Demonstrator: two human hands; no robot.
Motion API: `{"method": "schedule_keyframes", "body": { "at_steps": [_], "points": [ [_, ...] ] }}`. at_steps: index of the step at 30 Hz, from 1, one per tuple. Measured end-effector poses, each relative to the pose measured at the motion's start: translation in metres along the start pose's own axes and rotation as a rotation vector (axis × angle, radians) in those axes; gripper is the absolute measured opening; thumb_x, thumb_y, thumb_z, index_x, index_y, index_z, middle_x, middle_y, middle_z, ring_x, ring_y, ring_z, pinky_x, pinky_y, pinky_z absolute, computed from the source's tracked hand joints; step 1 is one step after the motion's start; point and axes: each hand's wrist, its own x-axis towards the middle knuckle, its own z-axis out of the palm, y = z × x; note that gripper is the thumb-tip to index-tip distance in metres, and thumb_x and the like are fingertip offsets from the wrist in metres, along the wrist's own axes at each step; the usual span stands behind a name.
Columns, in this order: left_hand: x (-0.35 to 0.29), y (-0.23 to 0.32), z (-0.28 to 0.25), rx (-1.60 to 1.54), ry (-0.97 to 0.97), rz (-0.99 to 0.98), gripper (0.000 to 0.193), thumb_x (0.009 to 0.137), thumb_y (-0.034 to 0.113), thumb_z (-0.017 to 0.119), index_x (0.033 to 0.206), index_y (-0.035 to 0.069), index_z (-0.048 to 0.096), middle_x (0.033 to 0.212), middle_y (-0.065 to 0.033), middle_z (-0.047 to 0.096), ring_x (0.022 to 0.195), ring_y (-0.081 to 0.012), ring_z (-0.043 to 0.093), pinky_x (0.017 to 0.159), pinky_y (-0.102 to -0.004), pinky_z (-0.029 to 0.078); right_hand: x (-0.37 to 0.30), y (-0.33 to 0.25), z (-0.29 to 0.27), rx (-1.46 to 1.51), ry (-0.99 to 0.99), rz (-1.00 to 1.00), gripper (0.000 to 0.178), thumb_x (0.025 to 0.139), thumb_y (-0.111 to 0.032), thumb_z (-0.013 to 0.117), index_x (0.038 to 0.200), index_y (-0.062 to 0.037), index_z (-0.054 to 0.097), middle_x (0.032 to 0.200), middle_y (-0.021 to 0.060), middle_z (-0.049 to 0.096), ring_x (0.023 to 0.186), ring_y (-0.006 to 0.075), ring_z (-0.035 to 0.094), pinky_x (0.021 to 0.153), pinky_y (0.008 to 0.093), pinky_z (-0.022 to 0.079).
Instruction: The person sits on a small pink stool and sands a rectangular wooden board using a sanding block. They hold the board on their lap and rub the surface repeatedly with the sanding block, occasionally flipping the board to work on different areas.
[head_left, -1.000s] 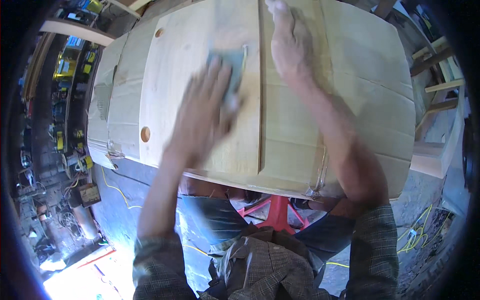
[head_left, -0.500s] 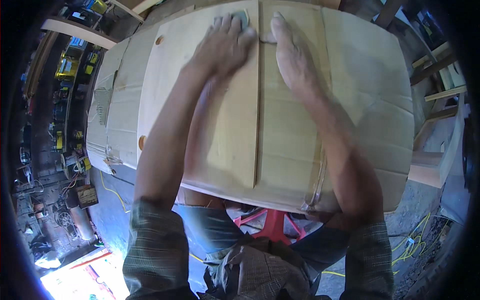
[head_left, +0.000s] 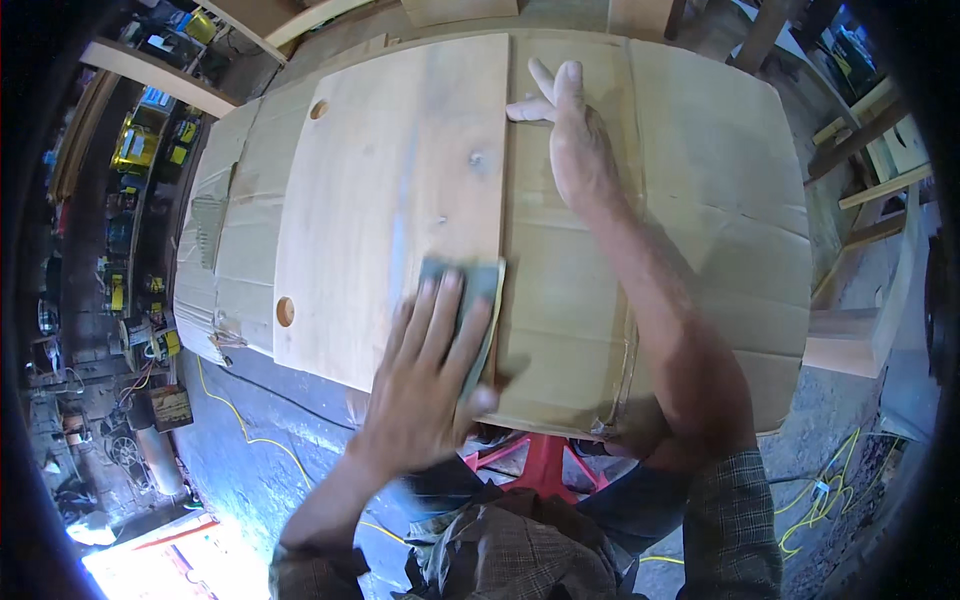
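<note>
A pale wooden panel (head_left: 350, 210) lies flat on cardboard, with two round recesses along its left side and some knots showing. My left hand (head_left: 418, 390) lies on a grey-green sheet of sandpaper (head_left: 436, 268), fingers extended over it and thumb by its right side. The sheet rests on the panel near the right edge, at the near end. By the panel's far right edge, my right hand (head_left: 582, 150) has its fingers apart, one tip touching that edge. Nothing shows in its grasp.
Creased cardboard (head_left: 720, 200) covers the worktop beneath the panel. A red stool (head_left: 545, 465) stands below the near edge. Yellow cords (head_left: 825, 500) lie on the floor. Shelves with tools and boxes (head_left: 135, 145) line the left; wooden pieces (head_left: 850, 335) stand at the right.
My left hand and the sandpaper have come from the panel's far end to its near end. The panel sits slightly lower in view. My right hand stays by the far right edge, fingers more spread.
</note>
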Motion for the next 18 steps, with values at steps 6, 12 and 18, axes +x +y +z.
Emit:
{"method": "schedule_keyframes", "body": {
  "at_steps": [6, 12, 18],
  "points": [
    [0.047, -0.029, 0.004, 0.195, 0.067, 0.015, 0.066, 0.093, 0.046, 0.041, 0.144, 0.006, 0.028, 0.148, -0.0237, 0.026, 0.137, -0.0417, 0.024, 0.109, -0.0562, 0.02, -0.005, 0.005, 0.002, -0.004, -0.03, -0.03, 0.082, 0.095, -0.06, 0.007, 0.14, 0.0039, 0.032, 0.125, 0.0194, 0.057, 0.13, 0.025, 0.038, 0.114, 0.0354, 0.015],
    [0.258, -0.193, -0.016, 0.626, 0.04, 0.054, 0.042, 0.096, 0.028, 0.034, 0.129, 0.003, 0.042, 0.143, -0.0228, 0.032, 0.133, -0.0411, 0.03, 0.105, -0.0546, 0.033, -0.005, 0.005, 0.041, 0.26, -0.089, -0.065, 0.083, 0.094, -0.064, 0.01, 0.145, 0.0011, 0.022, 0.11, 0.0188, 0.064, 0.112, 0.0196, 0.053, 0.11, 0.0327, 0.025],
    [0.18, -0.1, -0.002, 0.296, 0.445, 0.089, 0.04, 0.094, 0.032, 0.039, 0.115, 0.0, 0.049, 0.128, -0.0225, 0.049, 0.112, -0.0443, 0.049, 0.092, -0.0551, 0.042, 0.004, 0.013, 0.012, 0.2, 0.025, -0.174, 0.076, 0.098, -0.057, 0.014, 0.138, 0.0045, 0.035, 0.111, 0.0181, 0.064, 0.117, 0.0207, 0.051, 0.108, 0.0377, 0.028]
  ]
}}
